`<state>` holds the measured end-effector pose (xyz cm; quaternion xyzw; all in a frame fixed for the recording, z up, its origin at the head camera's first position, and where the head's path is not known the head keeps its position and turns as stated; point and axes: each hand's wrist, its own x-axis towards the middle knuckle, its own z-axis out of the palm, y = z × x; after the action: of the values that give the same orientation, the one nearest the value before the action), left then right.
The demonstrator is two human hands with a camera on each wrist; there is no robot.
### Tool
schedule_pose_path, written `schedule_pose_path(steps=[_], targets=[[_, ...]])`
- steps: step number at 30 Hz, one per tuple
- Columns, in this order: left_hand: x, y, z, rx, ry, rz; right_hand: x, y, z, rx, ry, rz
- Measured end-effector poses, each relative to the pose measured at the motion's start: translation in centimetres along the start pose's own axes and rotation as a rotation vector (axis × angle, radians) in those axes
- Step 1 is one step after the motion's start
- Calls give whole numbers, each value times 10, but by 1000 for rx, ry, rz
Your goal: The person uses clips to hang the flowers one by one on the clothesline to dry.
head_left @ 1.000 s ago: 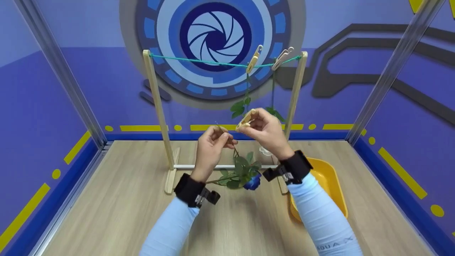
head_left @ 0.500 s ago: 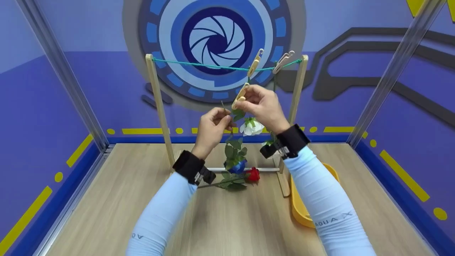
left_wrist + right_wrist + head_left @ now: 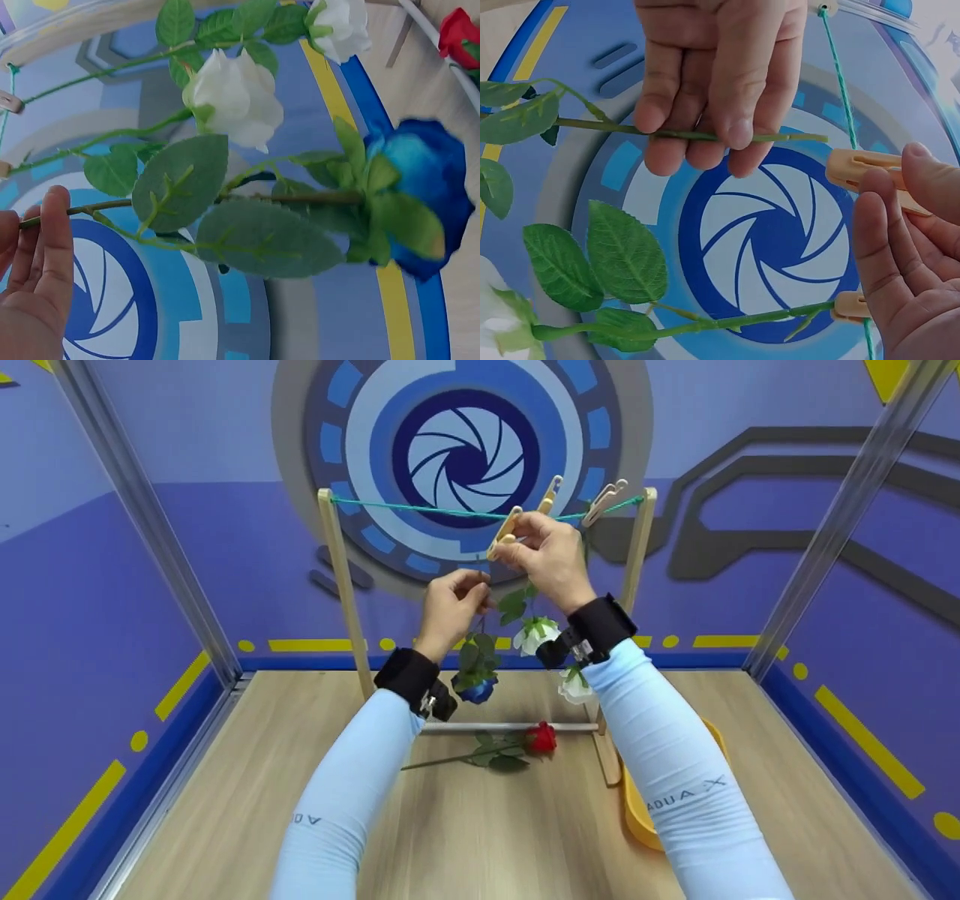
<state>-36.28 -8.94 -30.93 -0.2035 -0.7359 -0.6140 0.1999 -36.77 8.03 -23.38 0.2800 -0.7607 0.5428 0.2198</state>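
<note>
My left hand (image 3: 452, 611) pinches the stem of a blue rose (image 3: 475, 688), which hangs bloom down in the head view. In the right wrist view the bare stem end (image 3: 806, 138) sticks out past the left fingers toward a beige clothespin (image 3: 855, 169). My right hand (image 3: 551, 559) grips that clothespin between thumb and fingers, right at the green string (image 3: 420, 509). Two white roses hang bloom down from the string: one (image 3: 536, 637) nearer the hands, the other (image 3: 576, 688) further right. Each is held by its own clothespin, the far one (image 3: 604, 502) paler.
A red rose (image 3: 540, 739) lies on the wooden table (image 3: 480, 825), by the white crossbar (image 3: 510, 727) of the rack. Wooden posts (image 3: 341, 577) carry the string at both ends. A yellow tray (image 3: 637, 817) stands at the right, partly behind the right sleeve.
Both hands have risen toward the string, the right one with the clothespin. The blue rose has come up off the table side and now hangs in the air, leaving the red rose in view.
</note>
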Motion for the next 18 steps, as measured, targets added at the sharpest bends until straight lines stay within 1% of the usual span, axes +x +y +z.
schedule_pose_path(steps=[3,10,16,18], targets=[[8,0,2,11,20,-17,6,-3,0,-20,27,3],[26,3,6,65,46,-51,20,-11,0,-55,49,12],[34,5,7,114,65,-71,29,-13,3,-58,79,0],[36,5,7,108,66,-71,31,-13,4,-58,93,-9]])
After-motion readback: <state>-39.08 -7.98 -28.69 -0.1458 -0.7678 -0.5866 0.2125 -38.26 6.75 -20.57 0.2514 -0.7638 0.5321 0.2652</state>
